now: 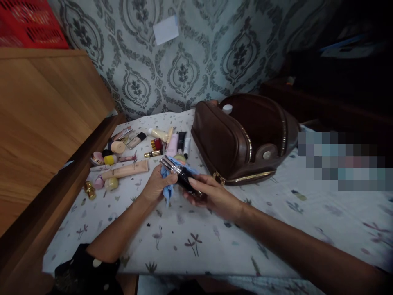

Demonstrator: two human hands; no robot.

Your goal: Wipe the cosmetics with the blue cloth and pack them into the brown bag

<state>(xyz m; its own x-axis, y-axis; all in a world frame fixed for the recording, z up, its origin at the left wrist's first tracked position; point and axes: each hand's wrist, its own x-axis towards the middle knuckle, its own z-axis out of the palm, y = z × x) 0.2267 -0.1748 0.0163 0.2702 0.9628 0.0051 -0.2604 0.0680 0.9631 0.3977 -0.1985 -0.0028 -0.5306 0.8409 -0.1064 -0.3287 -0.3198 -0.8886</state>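
My right hand [211, 196] grips a black cosmetic tube with a silver cap [181, 174], held slanted over the bed sheet. My left hand [158, 182] holds a crumpled blue cloth [167, 189] pressed against the tube's silver end. Both hands meet just in front of an open brown leather toiletry bag [233, 141], which lies on its side with a gold zipper and a white-capped item [227, 109] showing inside.
Several cosmetics [125, 153], tubes, lipsticks and small jars, lie scattered at the left on the white patterned sheet [190, 241]. A wooden headboard panel [46, 123] runs along the left. A red crate [30, 22] sits on top of it. Patterned wallpaper is behind.
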